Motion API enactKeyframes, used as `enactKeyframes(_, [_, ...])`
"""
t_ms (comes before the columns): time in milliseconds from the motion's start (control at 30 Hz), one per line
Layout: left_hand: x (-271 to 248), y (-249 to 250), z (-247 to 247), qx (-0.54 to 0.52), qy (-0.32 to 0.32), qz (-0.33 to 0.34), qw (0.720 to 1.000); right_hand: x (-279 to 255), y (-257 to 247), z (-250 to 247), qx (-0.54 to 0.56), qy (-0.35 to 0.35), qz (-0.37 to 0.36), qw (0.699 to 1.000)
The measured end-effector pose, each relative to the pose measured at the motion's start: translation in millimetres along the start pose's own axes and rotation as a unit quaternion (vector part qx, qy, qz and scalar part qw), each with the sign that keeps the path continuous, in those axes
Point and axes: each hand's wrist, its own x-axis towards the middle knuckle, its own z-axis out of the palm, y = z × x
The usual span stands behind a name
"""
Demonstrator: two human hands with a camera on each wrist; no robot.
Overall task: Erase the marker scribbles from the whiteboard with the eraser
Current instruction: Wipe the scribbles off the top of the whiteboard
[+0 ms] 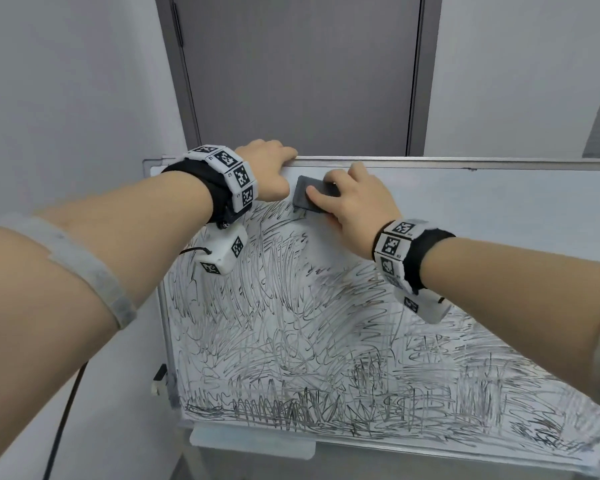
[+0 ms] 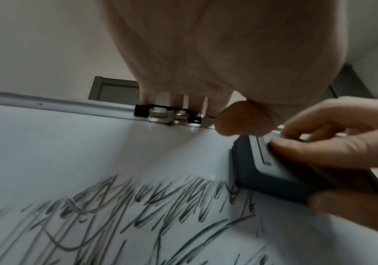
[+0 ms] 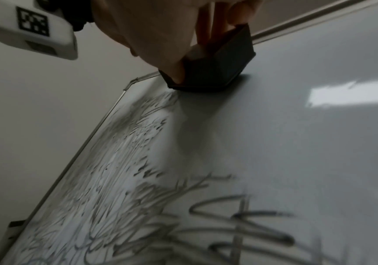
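Note:
A whiteboard (image 1: 499, 216) leans in front of me, its lower and left parts thick with black marker scribbles (image 1: 309, 334); the upper right is wiped clean. My right hand (image 1: 354, 199) holds a dark grey eraser (image 1: 310, 197) flat against the board near the top left, thumb on its near side. In the left wrist view the eraser (image 2: 269, 177) sits just above the scribbles (image 2: 115, 206). My left hand (image 1: 274, 168) grips the board's top edge, fingers curled over the frame (image 2: 70, 107). The right wrist view shows the eraser (image 3: 215, 68) pressed on the board.
A grey door (image 1: 298, 74) stands behind the board, between white walls. A small clip (image 2: 167, 114) sits on the top frame by my left fingers. A plastic tray (image 1: 253, 441) hangs under the bottom edge and a black cable (image 1: 63, 420) runs down at the left.

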Motion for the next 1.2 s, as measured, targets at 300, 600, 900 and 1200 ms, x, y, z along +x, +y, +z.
enactKeyframes(300, [3, -2, -3, -0.015, -0.022, -0.019, 0.999, -56, -41, 35, 0.01, -0.087, -0.114, 0.99])
enactKeyframes(600, [8, -9, -7, -0.045, -0.03, -0.018, 0.998, 12, -27, 14, -0.022, -0.004, -0.019, 1.0])
enactKeyframes(900, [-3, -30, -16, -0.06, -0.07, 0.031, 0.995, -7, -72, 31, -0.041, -0.075, -0.083, 0.993])
enactKeyframes(1200, [-9, -104, -7, -0.088, -0.06, -0.012, 0.994, 37, -77, 21, -0.038, -0.004, 0.01, 0.999])
